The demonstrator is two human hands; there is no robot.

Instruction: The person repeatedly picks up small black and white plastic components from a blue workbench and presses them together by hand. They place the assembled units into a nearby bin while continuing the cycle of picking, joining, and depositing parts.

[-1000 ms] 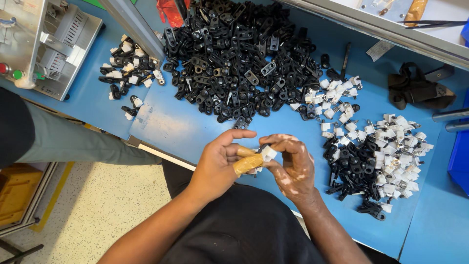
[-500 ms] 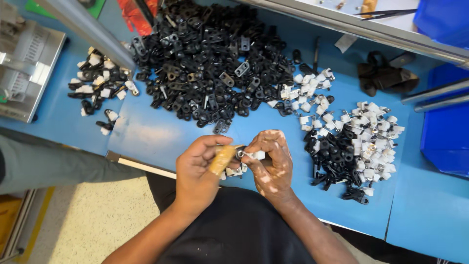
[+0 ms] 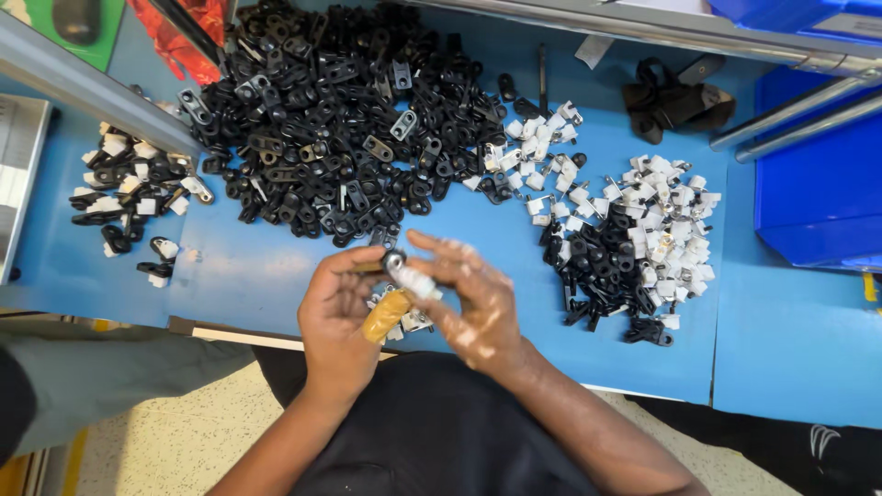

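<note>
My left hand (image 3: 338,317) and my right hand (image 3: 470,305) meet above the front edge of the blue table (image 3: 266,271). Between their fingertips they pinch a small white part (image 3: 415,281) joined to a little black clip (image 3: 393,261). One left finger wears a tan wrap (image 3: 386,315). Just beneath the hands a few white pieces (image 3: 413,321) lie on the table. A large heap of black clips (image 3: 340,129) spreads out behind the hands.
A mixed pile of white and black parts (image 3: 634,243) lies to the right, a smaller mixed group (image 3: 138,193) to the left. Blue bins (image 3: 818,184) stand far right, black straps (image 3: 675,96) at the back, a grey machine (image 3: 14,174) at the left edge. A grey sleeve (image 3: 110,377) crosses lower left.
The view has shifted, so the piles sit further left in the frame. My hands have lifted slightly and the right fingers have spread out over the white part.
</note>
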